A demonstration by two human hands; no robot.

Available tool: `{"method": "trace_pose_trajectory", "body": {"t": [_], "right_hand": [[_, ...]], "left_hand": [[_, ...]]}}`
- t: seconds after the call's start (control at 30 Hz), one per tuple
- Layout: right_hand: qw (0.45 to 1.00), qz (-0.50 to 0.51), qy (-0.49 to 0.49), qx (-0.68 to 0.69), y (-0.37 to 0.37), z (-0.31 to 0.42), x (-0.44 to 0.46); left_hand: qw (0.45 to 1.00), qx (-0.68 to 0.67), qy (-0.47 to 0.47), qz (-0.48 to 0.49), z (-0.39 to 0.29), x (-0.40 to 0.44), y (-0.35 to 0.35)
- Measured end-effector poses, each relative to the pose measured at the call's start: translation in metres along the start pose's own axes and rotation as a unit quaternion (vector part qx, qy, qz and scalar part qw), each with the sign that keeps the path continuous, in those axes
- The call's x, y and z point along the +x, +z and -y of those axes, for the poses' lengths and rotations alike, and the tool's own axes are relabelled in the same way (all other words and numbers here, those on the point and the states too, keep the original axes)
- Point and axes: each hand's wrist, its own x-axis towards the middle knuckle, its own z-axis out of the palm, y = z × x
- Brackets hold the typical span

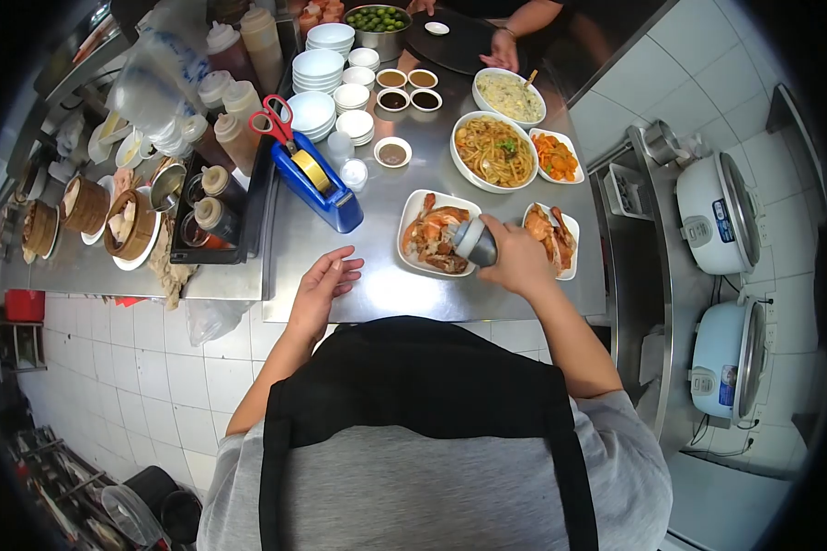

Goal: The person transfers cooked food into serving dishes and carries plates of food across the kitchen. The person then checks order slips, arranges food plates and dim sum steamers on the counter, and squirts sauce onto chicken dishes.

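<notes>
My right hand (515,260) is wrapped round a squeeze bottle (474,241) with dark contents and a pale collar. The bottle is tipped to the left over a white dish (403,253) of roasted meat pieces (436,231); whether sauce flows from it I cannot tell. To the right of that hand stands a second white dish of similar meat (549,236). My left hand (324,286) holds nothing; its fingers are apart, near the counter's front edge. Just beyond it sits a blue tape dispenser (342,213) with red-handled scissors (274,121) in it.
Noodles (493,152), a pale dish with a spoon (508,97) and orange vegetables (556,157) stand at the back right. Behind are small sauce bowls (392,99), stacked bowls (318,69) and another person's hand (499,50). Bottles in a black tray (213,253) stand left; rice cookers (708,216) right.
</notes>
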Motion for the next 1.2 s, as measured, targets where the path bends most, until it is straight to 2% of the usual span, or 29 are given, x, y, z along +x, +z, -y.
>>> {"method": "trace_pose_trajectory", "body": {"t": [0.17,0.27,0.37,0.6,0.77,0.87,0.9,1.0,1.03,1.2], "right_hand": [[0.996,0.022,0.005,-0.085,-0.007,-0.007,0.005],[0.990,0.081,-0.003,-0.114,-0.007,-0.007,-0.001],[0.992,0.099,0.001,-0.084,-0.005,-0.004,-0.010],[0.996,-0.024,0.061,0.055,0.008,-0.010,-0.009],[0.963,-0.123,0.052,0.235,0.006,-0.019,-0.011],[0.941,-0.192,0.070,0.272,0.007,-0.044,-0.020],[0.944,-0.260,0.030,0.199,0.000,-0.051,-0.025],[0.915,-0.195,0.141,0.324,-0.021,-0.073,-0.046],[0.920,-0.197,0.162,0.298,-0.021,-0.087,-0.053],[0.959,-0.071,0.261,0.083,-0.023,-0.142,-0.081]], "left_hand": [[1.000,-0.008,0.010,-0.005,-0.004,-0.002,-0.008],[1.000,-0.010,0.010,-0.004,-0.004,-0.002,-0.012],[1.000,-0.013,0.010,-0.001,-0.005,-0.001,-0.013],[0.999,-0.037,0.004,0.008,-0.009,0.008,-0.007],[0.999,-0.051,0.007,0.014,-0.012,0.014,0.001],[0.998,-0.058,0.008,0.018,-0.011,0.018,0.004],[0.998,-0.056,0.009,0.017,-0.012,0.018,0.005],[0.998,-0.056,0.006,0.008,-0.015,0.017,0.006],[0.998,-0.056,0.007,0.006,-0.015,0.018,0.007],[0.998,-0.057,0.012,-0.002,-0.012,0.019,0.007]]}}
